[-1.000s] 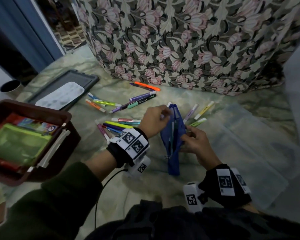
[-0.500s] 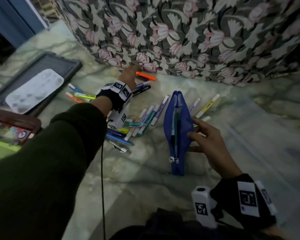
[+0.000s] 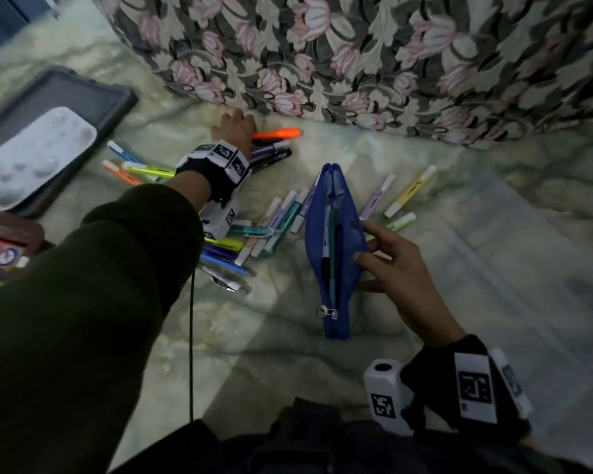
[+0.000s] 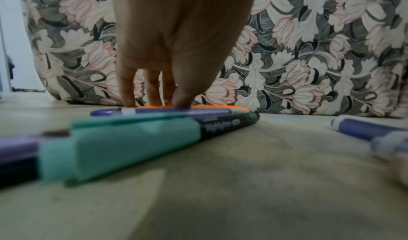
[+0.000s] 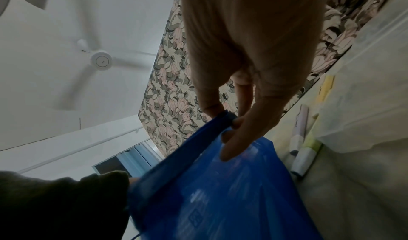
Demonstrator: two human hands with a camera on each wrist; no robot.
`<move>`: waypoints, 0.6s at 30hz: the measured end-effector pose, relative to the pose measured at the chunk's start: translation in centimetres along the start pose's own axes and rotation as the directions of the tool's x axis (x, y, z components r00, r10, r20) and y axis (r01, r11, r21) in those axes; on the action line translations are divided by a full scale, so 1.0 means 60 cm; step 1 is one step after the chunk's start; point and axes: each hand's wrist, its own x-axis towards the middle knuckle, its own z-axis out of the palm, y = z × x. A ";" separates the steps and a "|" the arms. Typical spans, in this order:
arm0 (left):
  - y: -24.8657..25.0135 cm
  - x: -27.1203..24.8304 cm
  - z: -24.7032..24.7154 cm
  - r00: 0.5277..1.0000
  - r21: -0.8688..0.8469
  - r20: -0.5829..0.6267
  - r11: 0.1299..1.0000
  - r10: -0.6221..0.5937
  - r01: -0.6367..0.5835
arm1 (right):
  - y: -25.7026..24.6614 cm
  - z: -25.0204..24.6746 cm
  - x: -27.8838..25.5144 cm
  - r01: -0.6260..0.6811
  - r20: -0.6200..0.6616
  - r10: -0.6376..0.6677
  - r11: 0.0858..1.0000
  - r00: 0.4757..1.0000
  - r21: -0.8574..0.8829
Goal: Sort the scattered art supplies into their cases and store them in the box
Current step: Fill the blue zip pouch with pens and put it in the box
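A blue mesh pencil pouch (image 3: 343, 241) stands unzipped on the floor with several pens inside. My right hand (image 3: 367, 242) pinches its right rim between thumb and fingers, seen close in the right wrist view (image 5: 224, 120) on the pouch (image 5: 220, 191). My left hand (image 3: 235, 123) reaches far forward to an orange marker (image 3: 278, 134) at the foot of the floral cover. In the left wrist view the fingers (image 4: 129, 95) and thumb come down on either side of the orange marker (image 4: 220, 107). A purple pen (image 4: 176, 111) and a teal-capped highlighter (image 4: 137, 139) lie just before it.
Several markers (image 3: 274, 220) lie scattered left of the pouch, pastel highlighters (image 3: 411, 191) to its right. A grey tray (image 3: 93, 97) holds a white palette (image 3: 35, 155) at the left. A brown box (image 3: 14, 227) sits at the left edge. The floral bed cover (image 3: 356, 56) blocks the far side; a clear plastic bag (image 3: 493, 254) lies at the right.
My left hand left the pouch's mouth and stretched forward to the orange marker. The right hand kept hold of the pouch. The view shifted forward and left.
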 end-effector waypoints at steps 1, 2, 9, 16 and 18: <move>-0.002 -0.003 -0.001 1.000 0.006 0.002 1.000 -0.001 0.001 | 0.000 0.001 0.000 0.000 0.002 0.000 1.000 1.000 -0.003; -0.005 -0.007 -0.003 1.000 0.010 0.002 1.000 -0.005 0.005 | 0.000 0.001 -0.001 -0.002 0.002 0.002 1.000 1.000 -0.003; -0.035 -0.033 -0.023 0.995 -0.007 0.091 0.999 0.036 -0.036 | -0.001 0.010 -0.006 -0.019 -0.015 0.018 0.999 1.000 -0.046; -0.057 -0.103 -0.051 0.978 -0.286 -0.053 0.935 0.203 -0.210 | 0.001 0.031 -0.033 -0.020 -0.066 0.019 1.000 0.998 -0.011; -0.054 -0.141 -0.060 0.981 -0.446 -0.066 0.875 0.181 -0.191 | 0.002 0.044 -0.042 -0.020 -0.067 0.020 1.000 0.998 0.000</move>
